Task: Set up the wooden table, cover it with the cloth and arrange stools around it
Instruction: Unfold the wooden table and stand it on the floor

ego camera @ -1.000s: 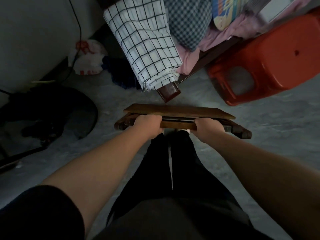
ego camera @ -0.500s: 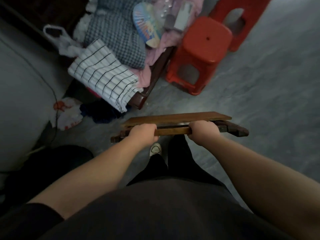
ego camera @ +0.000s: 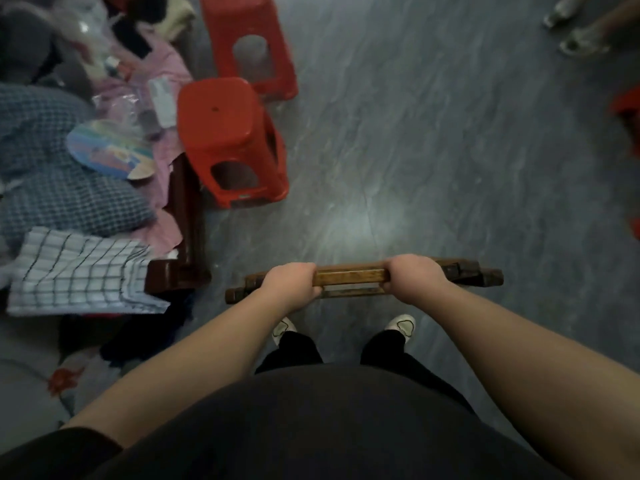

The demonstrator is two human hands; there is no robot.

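Grey stone-patterned floor spreads wide and bare ahead of both hands and off to their right, and it looks like the likely place for the table to go. The folded wooden table hangs edge-on in front of the person's body, above the white shoes; whether its lower edge touches the floor cannot be told from this angle. Its long axis runs straight across, from beyond the left hand to beyond the right hand, so each end sticks out past the outer side of a fist. Both hands are clamped over the same top rail, fingers curled down and round it, knuckles up, with a stretch of bare rail between them. They sit about level, the right one perhaps a touch further forward. The next move, as I judge it, is to lower the table onto the floor ahead and swing its legs open, which calls for clear room ahead of and below the hands. Ahead and to the left of the left hand stands a red stool, with a second red stool further on behind it. The checked cloth lies well out to the left of the left hand, draped at the end of a dark wooden bench. The left hand is therefore the nearer one for both cloth and stools. Far ahead and to the right of the right hand, another person's feet stand at the edge of view.
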